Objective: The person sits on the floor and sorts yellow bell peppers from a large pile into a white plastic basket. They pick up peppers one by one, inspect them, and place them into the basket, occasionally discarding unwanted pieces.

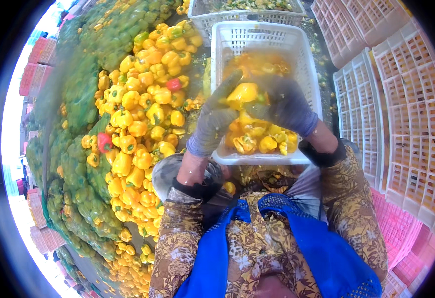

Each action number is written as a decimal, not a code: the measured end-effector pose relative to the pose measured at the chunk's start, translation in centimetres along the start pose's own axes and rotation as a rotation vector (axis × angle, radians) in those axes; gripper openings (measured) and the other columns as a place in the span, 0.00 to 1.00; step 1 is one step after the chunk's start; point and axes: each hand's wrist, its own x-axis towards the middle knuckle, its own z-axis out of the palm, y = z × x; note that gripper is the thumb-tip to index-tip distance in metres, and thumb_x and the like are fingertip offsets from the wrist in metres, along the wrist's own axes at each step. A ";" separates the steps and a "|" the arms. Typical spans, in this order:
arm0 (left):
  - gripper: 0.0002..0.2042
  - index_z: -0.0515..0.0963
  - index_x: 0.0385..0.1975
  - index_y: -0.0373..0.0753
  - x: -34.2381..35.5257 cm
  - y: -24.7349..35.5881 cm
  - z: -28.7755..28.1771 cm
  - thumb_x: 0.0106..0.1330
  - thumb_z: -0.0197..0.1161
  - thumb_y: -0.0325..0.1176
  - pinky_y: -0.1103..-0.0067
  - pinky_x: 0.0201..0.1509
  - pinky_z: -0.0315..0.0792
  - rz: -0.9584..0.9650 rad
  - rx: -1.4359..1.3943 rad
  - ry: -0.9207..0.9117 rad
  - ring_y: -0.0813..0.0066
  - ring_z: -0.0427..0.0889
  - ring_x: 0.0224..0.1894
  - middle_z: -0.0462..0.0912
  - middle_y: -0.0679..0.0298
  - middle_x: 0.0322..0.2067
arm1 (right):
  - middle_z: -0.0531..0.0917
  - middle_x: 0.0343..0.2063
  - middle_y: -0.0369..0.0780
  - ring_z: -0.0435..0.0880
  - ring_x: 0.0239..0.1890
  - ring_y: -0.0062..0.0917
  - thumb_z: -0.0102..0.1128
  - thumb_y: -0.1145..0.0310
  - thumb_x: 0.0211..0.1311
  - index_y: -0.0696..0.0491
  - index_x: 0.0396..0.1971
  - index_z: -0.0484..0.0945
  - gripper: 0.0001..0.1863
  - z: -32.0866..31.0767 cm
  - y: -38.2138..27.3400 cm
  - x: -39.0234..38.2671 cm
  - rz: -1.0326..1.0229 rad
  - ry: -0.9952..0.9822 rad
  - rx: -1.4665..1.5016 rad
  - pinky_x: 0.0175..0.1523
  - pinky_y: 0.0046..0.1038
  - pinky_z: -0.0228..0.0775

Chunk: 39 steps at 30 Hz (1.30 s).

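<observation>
Arms (pixel 191 169) reach forward and converge: left hand (pixel 213 119) grips yellow pepper (pixel 243 95) above white crate (pixel 259 160), right hand (pixel 289 102) at pepper's right side. Right hand blurred; can't tell its grip.

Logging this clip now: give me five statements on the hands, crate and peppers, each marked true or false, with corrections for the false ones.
1. A yellow pepper is between the left hand and the right hand. True.
2. Both hands are bare. False: both wear greyish-purple gloves.
3. Red peppers lie among the yellow ones in the loose pile. True.
4. That pile is on the person's right. False: it is on the person's left.
5. The crate beneath the hands is dark green and has nothing in it. False: it is a white crate with yellow peppers and pieces in it.
</observation>
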 end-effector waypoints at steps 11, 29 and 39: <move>0.18 0.74 0.49 0.32 0.3 -1.3 0.9 0.57 0.53 0.18 0.78 0.47 0.72 0.435 1.123 0.273 0.73 0.79 0.41 0.81 0.56 0.39 | 0.79 0.25 0.44 0.79 0.28 0.38 0.68 0.70 0.39 0.58 0.34 0.78 0.17 0.5 -1.5 0.6 0.049 -0.028 -0.091 0.33 0.32 0.72; 0.21 0.76 0.48 0.37 0.3 -3.0 -0.3 0.53 0.50 0.17 0.78 0.35 0.73 0.199 1.108 0.488 0.71 0.80 0.29 0.82 0.51 0.33 | 0.79 0.27 0.45 0.79 0.27 0.37 0.63 0.69 0.46 0.56 0.31 0.77 0.11 1.5 0.1 0.4 0.112 -0.241 -0.224 0.31 0.32 0.71; 0.18 0.76 0.47 0.32 1.3 -3.2 -1.4 0.55 0.54 0.19 0.81 0.39 0.72 0.207 0.778 0.512 0.78 0.78 0.33 0.82 0.58 0.34 | 0.80 0.34 0.43 0.81 0.30 0.37 0.62 0.73 0.40 0.52 0.43 0.77 0.23 2.8 -0.4 -0.5 -0.074 0.066 -0.324 0.32 0.31 0.74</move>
